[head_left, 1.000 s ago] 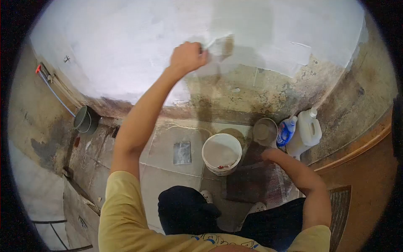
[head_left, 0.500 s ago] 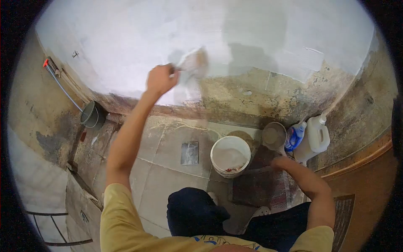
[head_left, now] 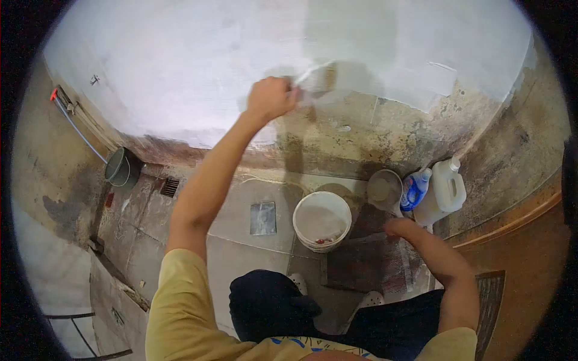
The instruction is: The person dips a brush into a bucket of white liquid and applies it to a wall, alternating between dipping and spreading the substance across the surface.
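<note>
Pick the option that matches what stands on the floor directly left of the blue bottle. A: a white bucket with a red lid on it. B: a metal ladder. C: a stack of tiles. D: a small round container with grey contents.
D: a small round container with greyish contents sits just left of the blue bottle; the white bucket stands farther left and is open, with no lid.

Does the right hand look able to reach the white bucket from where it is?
Probably yes: the right hand rests low beside the white bucket, with nothing visible between them. The left hand holds the brush at the wall.
</note>
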The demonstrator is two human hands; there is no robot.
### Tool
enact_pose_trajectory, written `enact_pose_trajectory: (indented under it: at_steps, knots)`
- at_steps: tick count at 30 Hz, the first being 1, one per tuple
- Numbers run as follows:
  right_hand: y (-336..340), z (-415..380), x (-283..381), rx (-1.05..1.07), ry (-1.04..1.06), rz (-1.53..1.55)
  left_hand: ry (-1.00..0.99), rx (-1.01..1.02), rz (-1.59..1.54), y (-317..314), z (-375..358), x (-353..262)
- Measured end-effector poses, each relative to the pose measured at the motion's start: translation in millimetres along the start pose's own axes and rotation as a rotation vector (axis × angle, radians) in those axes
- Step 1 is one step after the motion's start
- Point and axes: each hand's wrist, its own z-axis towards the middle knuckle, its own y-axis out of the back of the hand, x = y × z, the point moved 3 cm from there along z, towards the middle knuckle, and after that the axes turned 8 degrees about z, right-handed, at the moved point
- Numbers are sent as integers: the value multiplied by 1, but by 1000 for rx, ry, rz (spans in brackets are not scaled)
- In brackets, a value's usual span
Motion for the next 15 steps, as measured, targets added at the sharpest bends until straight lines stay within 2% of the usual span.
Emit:
enact_pose_trajectory:
  at_steps: [3,7,9,10,12,13,15]
  knots:
    - [53,-73,49,-131,-54,141,79,37,97,11,-26,67]
    - [56,-71,48,-82,-90,202,191,26,262,31,-68,152]
    - [35,-53,30,-304,140,146,263,59,316,36,-88,183]
    - [22,-39,20,-305,135,147,261,57,313,38,-94,182]
    - [2,-17,-1,-43,52,93,319,82,248,42,-98,180]
    - [9,-34,5,-43,46,93,319,79,243,41,-93,171]
    - [34,-86,29,-58,-154,507,144,-43,49,39,-73,124]
